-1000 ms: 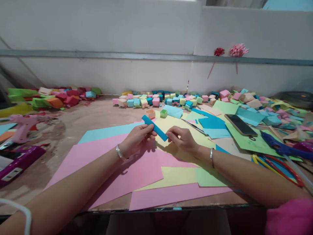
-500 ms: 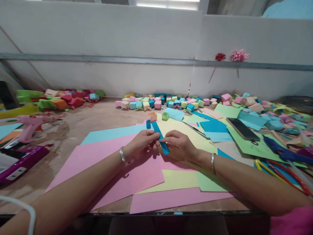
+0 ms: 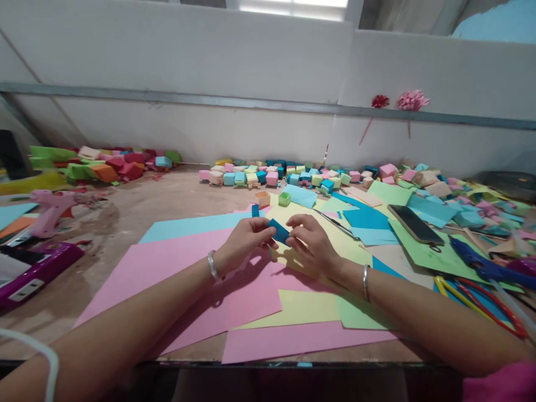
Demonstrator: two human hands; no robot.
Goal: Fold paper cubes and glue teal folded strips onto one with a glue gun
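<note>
A small piece of folded dark blue paper (image 3: 278, 230) is pinched between both hands above the table's middle. My left hand (image 3: 247, 239) grips its left end with closed fingers. My right hand (image 3: 312, 245) closes on its right end. Each wrist wears a silver bangle. Beneath the hands lie large pink sheets (image 3: 176, 273), a light blue sheet (image 3: 188, 226) and yellow sheets (image 3: 301, 304). A tiny blue scrap (image 3: 255, 210) rests just beyond my left hand.
Several small folded paper boxes (image 3: 268, 176) line the back wall, with a red and green heap (image 3: 100, 162) at the left. A pink glue gun (image 3: 50, 204) and purple case (image 3: 33, 271) sit left. A phone (image 3: 414, 223), blue glue gun (image 3: 481, 262) and scissors (image 3: 473, 293) lie right.
The long blue strip has been folded down into a short piece. My hands have come closer together around it.
</note>
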